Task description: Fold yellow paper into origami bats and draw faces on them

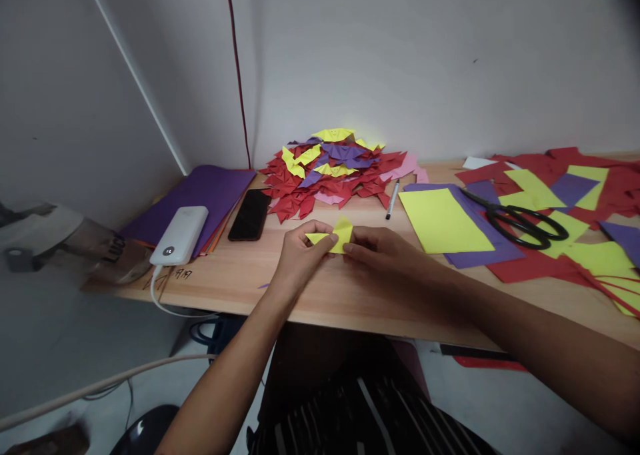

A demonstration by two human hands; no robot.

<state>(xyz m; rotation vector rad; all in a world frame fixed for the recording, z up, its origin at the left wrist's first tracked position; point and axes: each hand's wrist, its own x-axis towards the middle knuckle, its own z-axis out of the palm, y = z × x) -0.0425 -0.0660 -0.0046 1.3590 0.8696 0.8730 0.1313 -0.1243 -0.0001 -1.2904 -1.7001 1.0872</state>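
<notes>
A small folded piece of yellow paper [343,231] is held just above the front of the wooden table, with pointed flaps to the left and at the top. My left hand [305,245] pinches it from the left, thumb lying on its face. From the right, my right hand [373,245] grips the edge between thumb and fingers. Beyond my hands lies a heap of folded paper figures [333,175] in red, yellow, purple and pink; some yellow ones carry small drawn marks. A pen [393,199] rests to the right of the heap.
Yellow sheets [445,221] lie on purple ones at right, beside black-handled scissors [520,221] and scattered paper scraps [530,188]. At left are a phone [249,215], a cabled white power bank [180,236], purple sheets [210,185] and a clear plastic container [115,251].
</notes>
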